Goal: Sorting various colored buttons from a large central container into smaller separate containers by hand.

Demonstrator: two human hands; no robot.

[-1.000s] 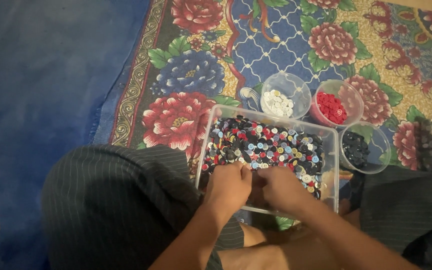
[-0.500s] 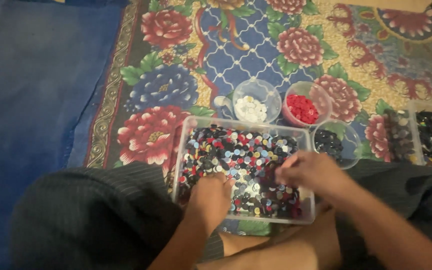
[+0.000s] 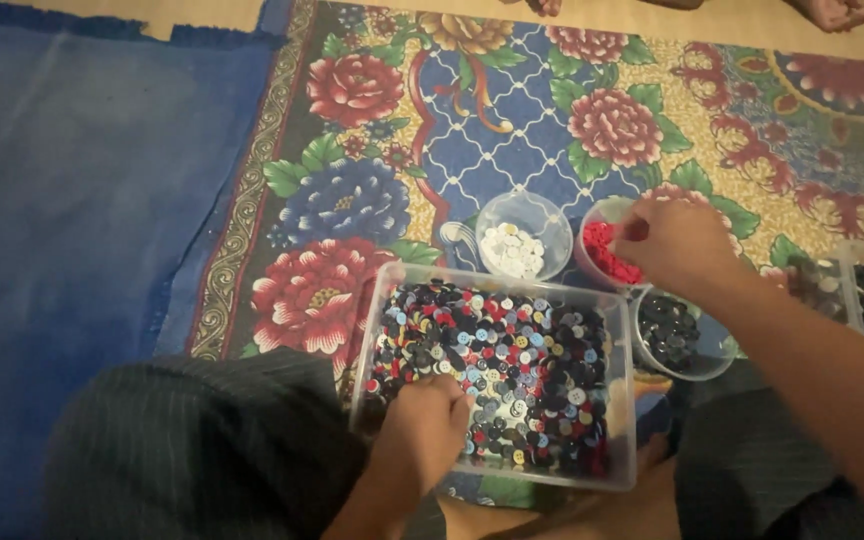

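The left hand (image 3: 422,430) rests curled in the near corner of a clear rectangular plastic tub (image 3: 624,400) filled with mixed coloured buttons (image 3: 512,370); whether it grips any cannot be told. The right hand (image 3: 680,245) hovers with fingers pinched together over a small clear round cup of red buttons (image 3: 604,255). Beside it stand a cup of white buttons (image 3: 517,250) and a cup of black buttons (image 3: 668,330), all on a flowered carpet (image 3: 372,130).

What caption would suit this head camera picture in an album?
Left hand in a clear tray of mixed buttons; right hand over a bowl of red buttons, on a floral rug.
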